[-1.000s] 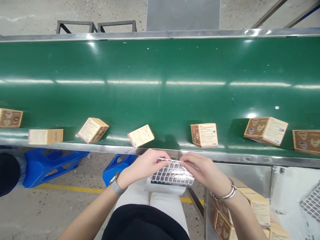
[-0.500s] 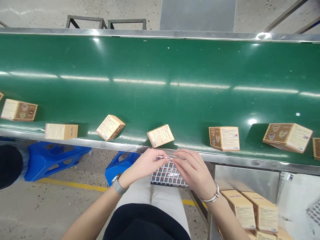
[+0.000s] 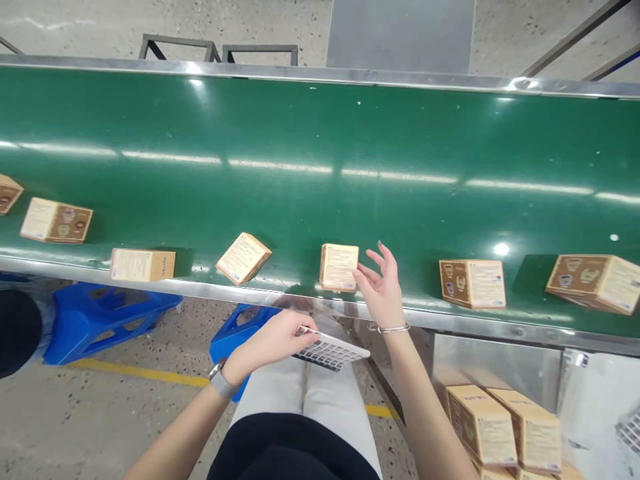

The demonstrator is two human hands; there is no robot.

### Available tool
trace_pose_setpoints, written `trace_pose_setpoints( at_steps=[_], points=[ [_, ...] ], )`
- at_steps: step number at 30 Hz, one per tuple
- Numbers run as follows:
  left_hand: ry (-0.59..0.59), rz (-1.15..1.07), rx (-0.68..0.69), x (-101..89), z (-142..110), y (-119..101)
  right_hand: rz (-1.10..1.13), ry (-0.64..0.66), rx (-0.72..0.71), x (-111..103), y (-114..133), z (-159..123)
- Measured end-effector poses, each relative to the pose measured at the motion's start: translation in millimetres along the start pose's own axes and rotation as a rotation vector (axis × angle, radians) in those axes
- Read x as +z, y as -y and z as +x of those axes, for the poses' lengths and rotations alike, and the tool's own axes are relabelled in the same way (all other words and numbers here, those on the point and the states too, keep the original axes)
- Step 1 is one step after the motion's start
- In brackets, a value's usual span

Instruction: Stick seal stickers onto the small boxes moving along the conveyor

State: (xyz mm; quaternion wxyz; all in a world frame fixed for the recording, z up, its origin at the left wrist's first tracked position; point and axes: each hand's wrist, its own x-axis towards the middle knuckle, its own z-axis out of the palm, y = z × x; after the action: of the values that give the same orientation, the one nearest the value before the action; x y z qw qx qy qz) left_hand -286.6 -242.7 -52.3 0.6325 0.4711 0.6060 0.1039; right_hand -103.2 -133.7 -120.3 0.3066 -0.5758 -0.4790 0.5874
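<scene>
My left hand [image 3: 277,339] is closed on the left edge of a thin white sheet [image 3: 336,351] with a grid of small dark squares, which tilts over my lap below the belt's near edge. Over the green belt, my right hand [image 3: 384,287] is open, its fingers apart. Its thumb is at the right side of a small cream-and-brown carton [image 3: 339,268]; whether it touches the carton, I cannot tell. Another carton [image 3: 244,259] lies turned at an angle to the left, and one more [image 3: 473,283] stands to the right of my right hand.
Several more cartons line the near side of the green conveyor belt [image 3: 280,127]. Stacked cartons [image 3: 483,427] stand at lower right, beside a white clear-wrapped package [image 3: 600,400]. Blue stools [image 3: 107,320] are below the belt's metal edge. Part of another person [image 3: 20,330] shows at far left.
My right hand has let go of the sheet and moved up over the belt beside the carton. That carton has turned straighter. The cartons have shifted right. The sheet now tilts in my left hand.
</scene>
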Motion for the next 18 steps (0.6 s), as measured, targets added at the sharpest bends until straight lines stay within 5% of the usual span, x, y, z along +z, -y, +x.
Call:
trace_pose_setpoints(
  at_steps=[5,9,18],
  points=[
    [-0.197,0.205,0.286,11.0,9.4,-1.7,-0.026,0.007,-0.051,-2.8,7.5,19.8],
    [-0.202,0.492,0.455,16.2,32.3,-7.7,-0.073,-0.002,-0.022,-14.2,8.1,26.9],
    [-0.158,0.615,0.494,22.5,66.2,-5.6,-0.203,-0.037,-0.081,-10.2,-2.0,24.4]
  ],
)
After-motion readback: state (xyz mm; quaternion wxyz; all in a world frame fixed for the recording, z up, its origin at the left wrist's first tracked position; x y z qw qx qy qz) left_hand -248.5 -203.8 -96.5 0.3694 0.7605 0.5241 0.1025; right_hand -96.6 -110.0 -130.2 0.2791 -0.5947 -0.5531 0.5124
